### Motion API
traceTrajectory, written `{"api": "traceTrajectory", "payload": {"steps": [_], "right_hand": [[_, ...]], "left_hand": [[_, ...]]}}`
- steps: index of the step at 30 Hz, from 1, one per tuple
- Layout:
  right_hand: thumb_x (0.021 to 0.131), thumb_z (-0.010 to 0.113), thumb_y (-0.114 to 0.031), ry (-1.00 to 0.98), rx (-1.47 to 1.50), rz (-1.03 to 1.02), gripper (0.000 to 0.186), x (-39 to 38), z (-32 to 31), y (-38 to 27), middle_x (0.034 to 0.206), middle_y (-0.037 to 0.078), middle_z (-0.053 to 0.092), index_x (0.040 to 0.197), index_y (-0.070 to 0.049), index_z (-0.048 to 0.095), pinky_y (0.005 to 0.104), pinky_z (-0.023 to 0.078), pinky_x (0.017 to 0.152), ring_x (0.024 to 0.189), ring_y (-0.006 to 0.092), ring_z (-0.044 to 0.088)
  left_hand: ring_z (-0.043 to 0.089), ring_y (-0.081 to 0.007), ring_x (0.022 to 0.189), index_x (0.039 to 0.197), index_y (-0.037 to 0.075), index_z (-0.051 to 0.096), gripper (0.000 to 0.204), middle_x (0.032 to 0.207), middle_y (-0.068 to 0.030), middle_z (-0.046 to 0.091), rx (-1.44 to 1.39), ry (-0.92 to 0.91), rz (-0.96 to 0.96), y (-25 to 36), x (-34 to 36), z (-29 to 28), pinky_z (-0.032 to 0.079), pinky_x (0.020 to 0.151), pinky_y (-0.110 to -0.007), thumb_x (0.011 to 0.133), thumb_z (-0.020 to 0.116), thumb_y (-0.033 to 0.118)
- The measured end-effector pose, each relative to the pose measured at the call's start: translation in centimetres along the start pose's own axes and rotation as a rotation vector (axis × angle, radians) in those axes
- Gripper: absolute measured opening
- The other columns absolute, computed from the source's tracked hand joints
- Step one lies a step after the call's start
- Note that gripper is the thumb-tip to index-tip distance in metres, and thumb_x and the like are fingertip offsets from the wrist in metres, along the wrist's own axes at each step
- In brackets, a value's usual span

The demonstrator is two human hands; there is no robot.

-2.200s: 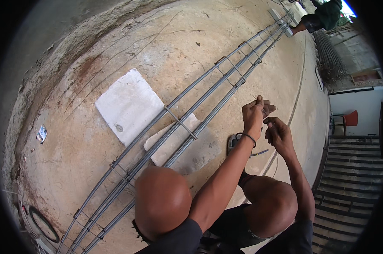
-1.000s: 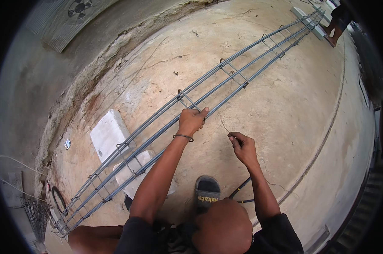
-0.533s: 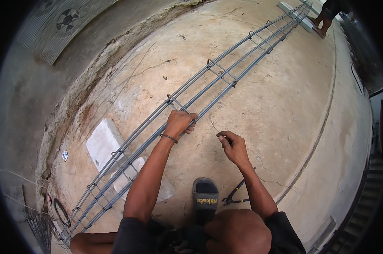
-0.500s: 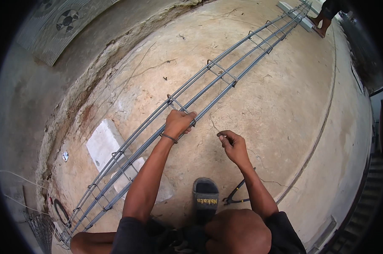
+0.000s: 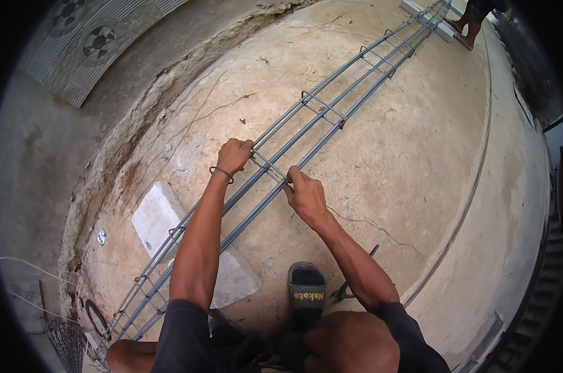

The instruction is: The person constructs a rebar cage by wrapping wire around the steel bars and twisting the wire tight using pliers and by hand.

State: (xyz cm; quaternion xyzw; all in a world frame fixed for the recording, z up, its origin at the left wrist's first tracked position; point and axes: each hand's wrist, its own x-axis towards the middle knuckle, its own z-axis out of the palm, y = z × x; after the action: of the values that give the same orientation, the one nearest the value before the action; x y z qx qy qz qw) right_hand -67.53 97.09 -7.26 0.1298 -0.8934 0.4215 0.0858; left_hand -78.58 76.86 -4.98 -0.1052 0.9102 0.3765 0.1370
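Observation:
A long steel rebar cage (image 5: 316,151) with square stirrups lies diagonally across the concrete floor. My left hand (image 5: 235,155) is closed on its far upper bar at a stirrup corner. My right hand (image 5: 300,193) has thumb and fingers pinched at the same stirrup's near corner on the lower-right bar; what they hold is hidden. A thin wire (image 5: 368,221) trails on the floor beside my right forearm. A pliers-like tool (image 5: 340,292) lies under that forearm, partly hidden by it. White blocks (image 5: 157,214) lie under and beside the cage.
A person's legs (image 5: 471,31) stand beside a pale beam (image 5: 443,31) at the cage's far end. A rough concrete ledge (image 5: 107,158) runs along the left, with patterned sheets (image 5: 64,62) beyond. A tyre (image 5: 95,317) and bundled rods (image 5: 64,342) are at lower left.
My left hand has moved up and left along the stirrup to the far bar. My right hand has moved left from over the floor onto the cage's near bar.

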Motion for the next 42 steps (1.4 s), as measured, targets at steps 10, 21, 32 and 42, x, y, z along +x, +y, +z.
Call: {"api": "traceTrajectory", "payload": {"steps": [10,21,32,42], "right_hand": [[0.086,0.065,-0.012,0.027,0.045,-0.041,0.018,-0.5,1.0,0.6,0.08,0.015,0.064,0.098,-0.007,0.052,0.0439,0.049,0.057,0.068,0.0359,0.064],[0.098,0.058,-0.025,-0.017,0.796,0.637,0.027,-6.4,-6.7,1.7,0.067,-0.004,0.05,0.118,-0.008,0.064,0.0224,0.034,0.051,0.055,0.0042,0.042],[0.092,0.059,-0.013,0.017,0.487,0.677,0.025,-5.9,-2.7,2.5,0.062,0.005,0.062,0.115,-0.006,0.068,0.0271,0.043,0.057,0.058,0.0091,0.056],[0.092,0.059,-0.012,0.004,0.611,0.626,0.024,-7.3,-1.5,2.9,0.068,0.006,0.064,0.113,-0.005,0.069,0.0262,0.046,0.061,0.063,0.0103,0.059]], "left_hand": [[0.052,-0.0127,0.048,0.07,-0.003,0.065,0.034,0.057,-0.004,0.053,-0.206,-0.14,0.022,-1.7,0.9,-0.9,0.049,0.043,-0.028,0.089,0.056,0.023],[0.062,-0.0373,0.09,0.094,0.0,0.07,0.024,0.091,-0.0209,0.066,0.25,-0.076,0.855,6.5,-5.3,2.8,0.049,0.081,-0.043,0.088,0.06,0.02],[0.066,-0.0406,0.085,0.103,-0.002,0.06,0.044,0.082,-0.0215,0.068,0.655,-0.463,0.72,5.5,-5.4,1.0,0.051,0.075,-0.048,0.078,0.075,0.031],[0.07,-0.0278,0.079,0.109,-0.003,0.065,0.038,0.09,-0.0186,0.071,0.456,-0.461,0.498,5.6,-5.7,1.3,0.053,0.071,-0.038,0.089,0.064,0.03]]}}
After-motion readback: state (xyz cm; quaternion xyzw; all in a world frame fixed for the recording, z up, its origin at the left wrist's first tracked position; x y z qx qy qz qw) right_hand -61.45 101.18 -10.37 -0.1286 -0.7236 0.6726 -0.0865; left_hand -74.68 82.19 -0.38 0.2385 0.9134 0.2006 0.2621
